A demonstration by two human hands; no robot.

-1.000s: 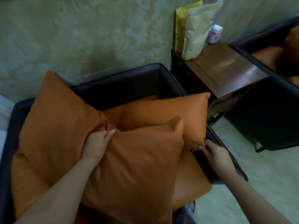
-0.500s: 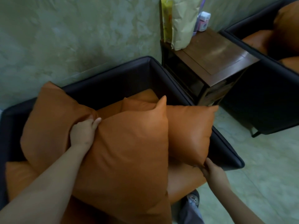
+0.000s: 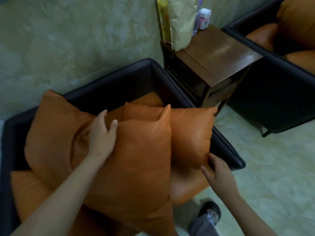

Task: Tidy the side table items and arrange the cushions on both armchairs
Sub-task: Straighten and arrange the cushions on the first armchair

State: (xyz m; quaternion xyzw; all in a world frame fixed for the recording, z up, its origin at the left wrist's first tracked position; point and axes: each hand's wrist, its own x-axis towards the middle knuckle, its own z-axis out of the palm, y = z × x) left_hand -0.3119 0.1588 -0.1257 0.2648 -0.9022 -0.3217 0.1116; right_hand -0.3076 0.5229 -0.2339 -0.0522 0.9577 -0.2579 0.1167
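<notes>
On the near armchair [image 3: 226,150], the left hand [image 3: 102,138] lies with fingers spread and loose across the top edge of the front cushion [image 3: 136,164], pressing where it meets the big cushion [image 3: 56,133] leaning against the chair's back-left corner; that grip is released, a flat palm and no pinch. The right hand [image 3: 219,174] sits at the lower corner of the small cushion [image 3: 190,133], fingers partly curled under it; whether this grip has closed on the corner I cannot tell. The small cushion stands behind and to the right of the front cushion, leaning toward the chair's right arm, and all three rest on the orange seat pad [image 3: 185,189].

Judging by this, the step in hand is arranging the cushions on this first chair: they overlap and tilt, so the job looks only partly done. Next, I would expect the right hand to need a firm hold on the small cushion's corner to stand it upright against the backrest, while the left steadies the front cushion so it does not topple forward off the seat.

Just right of the chair, the side counter [image 3: 221,53] carries a paper bag [image 3: 182,23], a yellow packet [image 3: 162,19] and a small white box [image 3: 204,19] at its wall end. Beyond that counter, the second armchair [image 3: 272,79] holds its own orange cushions, not yet attended to.
</notes>
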